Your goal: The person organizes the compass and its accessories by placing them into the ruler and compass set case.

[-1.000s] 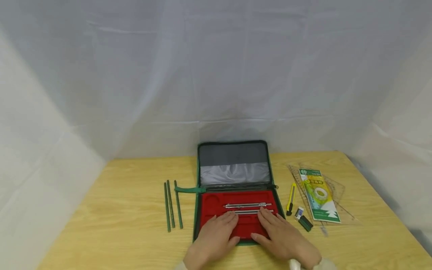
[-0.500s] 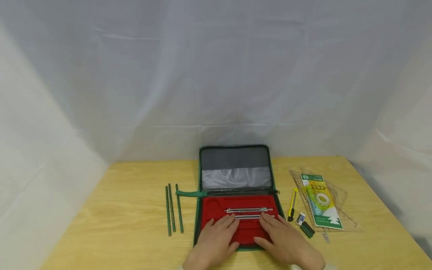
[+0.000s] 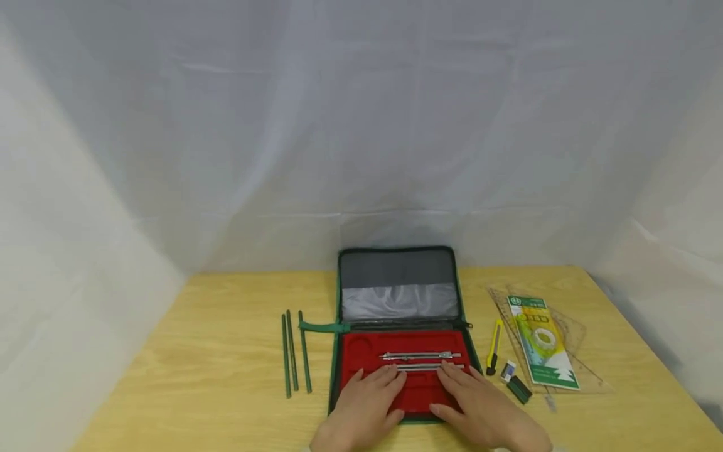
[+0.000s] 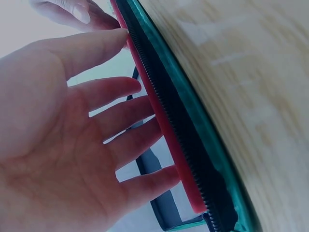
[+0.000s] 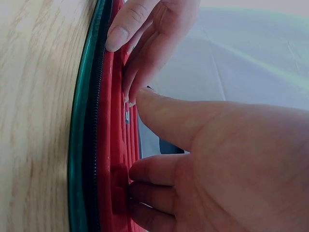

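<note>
A green zip case [image 3: 407, 417] lies unzipped on the table with its lid raised at the back. Its red molded tray [image 3: 415, 398] holds a metal compass [image 3: 418, 356] and, below that, slim metal rods [image 3: 418, 368]. My left hand [image 3: 364, 402] rests on the tray's left part, fingers nearly straight, fingertips at the left end of the rods. On the right part lies my right hand [image 3: 480, 405], fingers extended, its fingertips by the rods' right end. In the left wrist view the spread fingers [image 4: 130, 113] meet the tray's edge. Neither hand grips anything.
Several green pencils [image 3: 286, 358] lie left of the case, near its green strap [image 3: 324, 328]. To the right are a yellow box cutter [image 3: 494, 348], an eraser [image 3: 508, 370], a small dark green block [image 3: 519, 390], and a printed packet [image 3: 545, 345] over clear set squares [image 3: 593, 376].
The head view has shifted slightly, so the whole scene sits a little lower and further right. Both hands keep their places on the tray.
</note>
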A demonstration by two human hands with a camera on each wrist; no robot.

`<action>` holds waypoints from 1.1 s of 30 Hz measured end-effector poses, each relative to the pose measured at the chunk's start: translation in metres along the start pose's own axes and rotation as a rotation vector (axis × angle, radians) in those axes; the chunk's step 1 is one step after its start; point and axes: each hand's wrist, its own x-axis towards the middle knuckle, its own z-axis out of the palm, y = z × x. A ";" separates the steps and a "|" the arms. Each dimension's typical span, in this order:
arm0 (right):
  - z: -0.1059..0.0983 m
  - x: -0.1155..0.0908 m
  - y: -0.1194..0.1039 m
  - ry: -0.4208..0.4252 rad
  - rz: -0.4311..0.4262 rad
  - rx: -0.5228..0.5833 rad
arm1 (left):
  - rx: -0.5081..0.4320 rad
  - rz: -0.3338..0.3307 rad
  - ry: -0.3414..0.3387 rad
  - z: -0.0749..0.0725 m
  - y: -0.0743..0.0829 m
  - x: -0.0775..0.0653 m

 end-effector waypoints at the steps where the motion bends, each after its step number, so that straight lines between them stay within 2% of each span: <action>1: -0.001 0.000 0.000 -0.005 0.003 0.003 | -0.006 -0.004 -0.009 0.000 0.000 0.000; 5: 0.001 -0.003 0.001 -0.016 0.028 0.024 | -0.018 -0.017 -0.026 0.002 0.002 0.000; 9: 0.008 -0.004 0.001 -0.001 0.067 0.009 | -0.031 -0.008 -0.007 0.005 0.003 -0.003; 13: 0.010 0.001 0.000 0.065 0.038 -0.017 | -0.018 0.019 0.031 0.003 0.000 -0.005; 17: 0.001 0.007 -0.003 0.156 -0.004 -0.080 | -0.025 0.044 0.071 -0.005 -0.011 -0.005; 21: -0.007 0.016 -0.007 0.257 -0.059 -0.140 | -0.057 0.025 0.174 -0.016 -0.033 -0.010; 24: -0.009 0.025 -0.010 0.289 -0.096 -0.143 | -0.056 -0.016 0.257 -0.020 -0.053 -0.017; 29: -0.002 0.038 -0.014 0.224 -0.102 -0.130 | -0.015 -0.117 0.323 -0.019 -0.088 -0.039; 33: 0.003 0.048 -0.020 0.181 -0.092 -0.132 | -0.009 -0.208 0.316 -0.018 -0.110 -0.059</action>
